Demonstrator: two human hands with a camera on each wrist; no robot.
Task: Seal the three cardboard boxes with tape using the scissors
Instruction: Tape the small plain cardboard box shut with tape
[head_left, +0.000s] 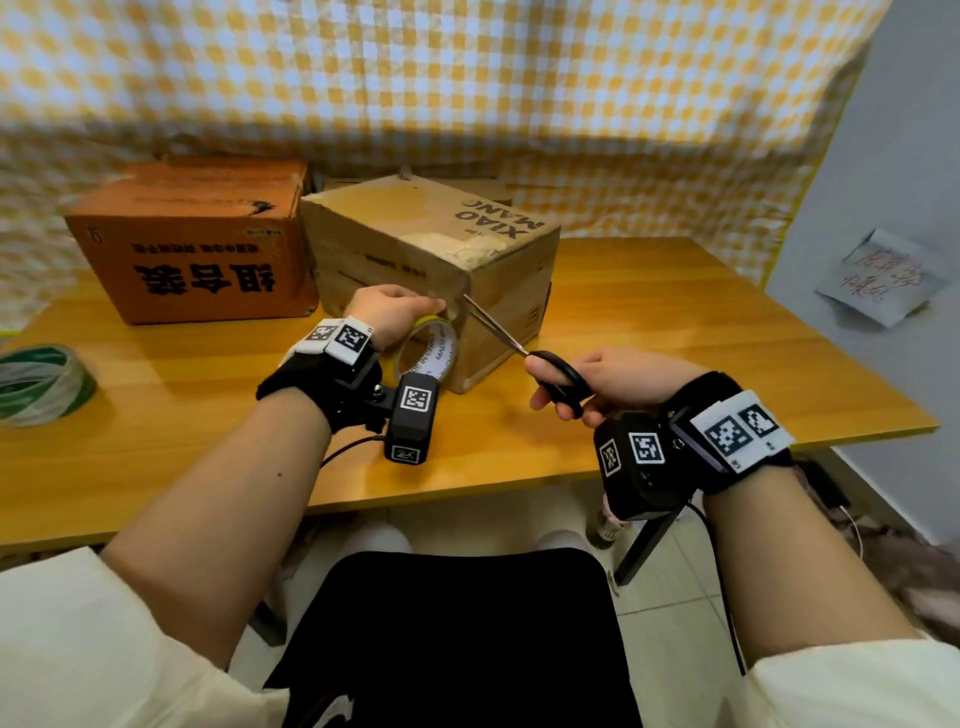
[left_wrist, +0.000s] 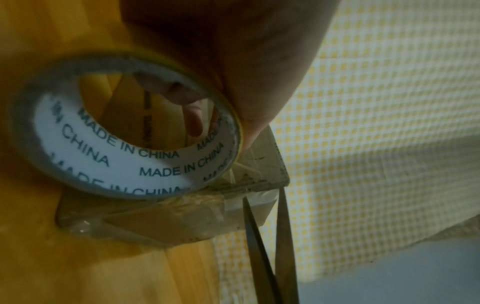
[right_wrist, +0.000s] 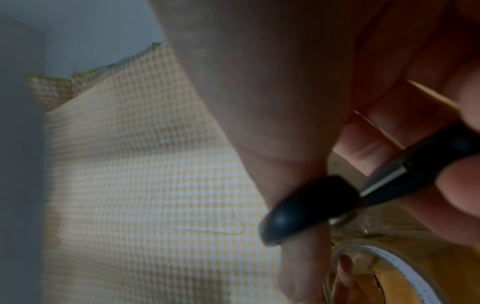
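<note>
Black shorts (head_left: 457, 639) on the person's lap sit lowest in the head view, with two bare arms reaching out over a wooden table (head_left: 675, 332).

Start with the left hand (head_left: 395, 312). Its fingers curl round a tape roll (head_left: 428, 353) and hold it up against the front of a plain brown box (head_left: 431, 249) that says XIAO MANG. The left wrist view shows more: the inside of the roll says MADE IN CHINA, a finger pokes through the hole, and a strip of clear tape (left_wrist: 233, 197) runs from the roll onto the box corner. The two blades are apart there, one on each side of that strip.

The right hand (head_left: 618, 384) holds black-handled scissors (head_left: 524, 353). The tips point up at the box edge, right beside the left hand. In the right wrist view the thumb sits inside one black loop and the other fingers wrap the second handle, but that picture is blurry. The blades are hidden there.

Left of the brown box, touching it, stands an orange box (head_left: 197, 239) with big black writing. I cannot see a third box clearly. Far left on the table lies a green and white tape roll (head_left: 41, 384). Checked yellow cloth (head_left: 467, 78) hangs behind, and a paper note (head_left: 878, 275) is on the right wall.
</note>
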